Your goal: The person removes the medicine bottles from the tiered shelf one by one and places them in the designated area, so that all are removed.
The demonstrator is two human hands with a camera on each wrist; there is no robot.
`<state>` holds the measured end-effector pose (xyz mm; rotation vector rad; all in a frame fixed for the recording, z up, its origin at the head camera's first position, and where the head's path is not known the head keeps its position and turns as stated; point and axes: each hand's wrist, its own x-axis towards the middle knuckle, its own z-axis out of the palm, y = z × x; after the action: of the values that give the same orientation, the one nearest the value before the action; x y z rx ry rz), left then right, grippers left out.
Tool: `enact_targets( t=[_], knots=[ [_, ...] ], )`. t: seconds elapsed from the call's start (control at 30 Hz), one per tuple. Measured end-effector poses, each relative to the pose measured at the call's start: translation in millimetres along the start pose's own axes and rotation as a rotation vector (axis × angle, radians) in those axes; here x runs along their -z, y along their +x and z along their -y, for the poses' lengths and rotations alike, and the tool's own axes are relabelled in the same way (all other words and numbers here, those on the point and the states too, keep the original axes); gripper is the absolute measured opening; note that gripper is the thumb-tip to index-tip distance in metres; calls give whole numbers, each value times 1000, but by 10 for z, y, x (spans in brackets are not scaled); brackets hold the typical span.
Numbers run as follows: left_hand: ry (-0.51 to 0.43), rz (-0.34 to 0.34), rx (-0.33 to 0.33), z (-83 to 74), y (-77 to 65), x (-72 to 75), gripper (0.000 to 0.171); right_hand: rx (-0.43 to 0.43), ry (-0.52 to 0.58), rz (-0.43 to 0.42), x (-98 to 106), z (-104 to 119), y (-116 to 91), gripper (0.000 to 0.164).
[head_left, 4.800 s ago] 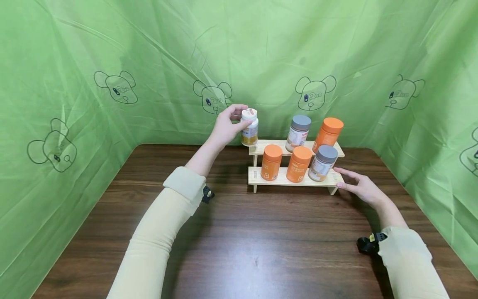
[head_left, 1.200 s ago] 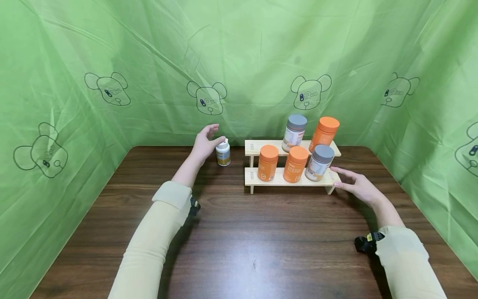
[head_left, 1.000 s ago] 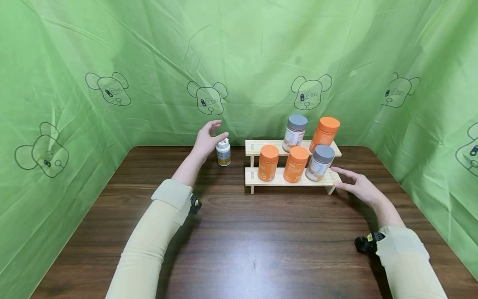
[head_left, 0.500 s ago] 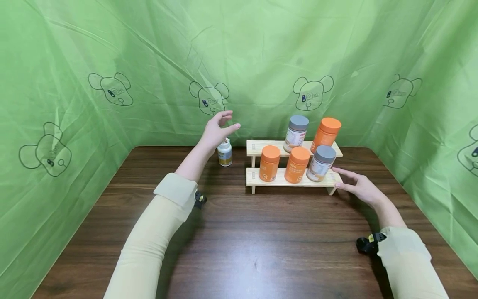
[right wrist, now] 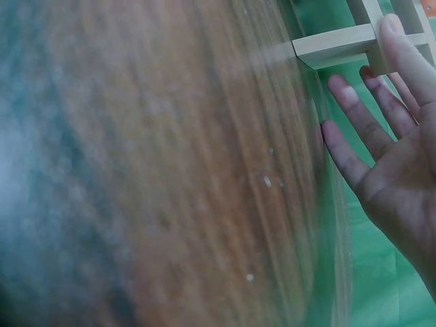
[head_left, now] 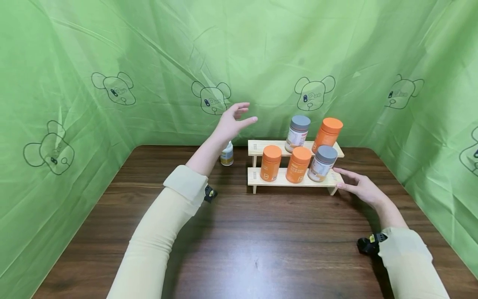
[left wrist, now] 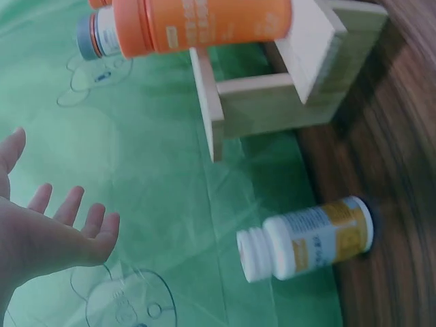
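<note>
The small white bottle [head_left: 227, 158] stands upright on the dark wooden table [head_left: 298, 224], close to its far edge and just left of the two-step wooden rack [head_left: 255, 178]. From where I stand, the person's left forearm covers part of it. The left hand [head_left: 232, 122] hangs in the air above and beyond the bottle, near the left end of the upper step; its fingers are released, thumb spread wide, holding nothing. The right hand [head_left: 360, 189] touches the right end of the lower step, thumb at the front corner and forefinger at the back one, the fingers loosely extended and spread.

On the lower step, from the left, come an orange jar [head_left: 270, 166], a second orange jar [head_left: 297, 168] and a grey-lidded jar [head_left: 320, 166] nearest the right end. The upper step carries another grey-lidded jar [head_left: 296, 137] and, by its right end, a third orange jar [head_left: 327, 133].

Pale sleeves [head_left: 153, 236] cover both arms. Green cloth [head_left: 261, 50] printed with mouse-eared heads rises behind the far edge and at both sides.
</note>
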<state>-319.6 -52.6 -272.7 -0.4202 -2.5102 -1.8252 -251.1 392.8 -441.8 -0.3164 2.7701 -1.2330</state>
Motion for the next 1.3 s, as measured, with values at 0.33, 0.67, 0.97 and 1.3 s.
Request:
enact_targets(
  t=[0.33, 0.67, 0.97, 1.3],
  knots=[
    [18, 63, -29, -182, 86, -264, 67, -1, 1, -13, 14, 14, -5, 59],
    [5, 112, -60, -236, 156, -562, 66, 15, 11, -13, 29, -12, 32, 57],
    [127, 196, -102, -221, 221, -815, 67, 18, -15, -13, 37, 17, 18, 58],
    [132, 189, -90, -140, 271, -1084, 61, 14, -28, -2, 14, 41, -2, 59]
  ],
)
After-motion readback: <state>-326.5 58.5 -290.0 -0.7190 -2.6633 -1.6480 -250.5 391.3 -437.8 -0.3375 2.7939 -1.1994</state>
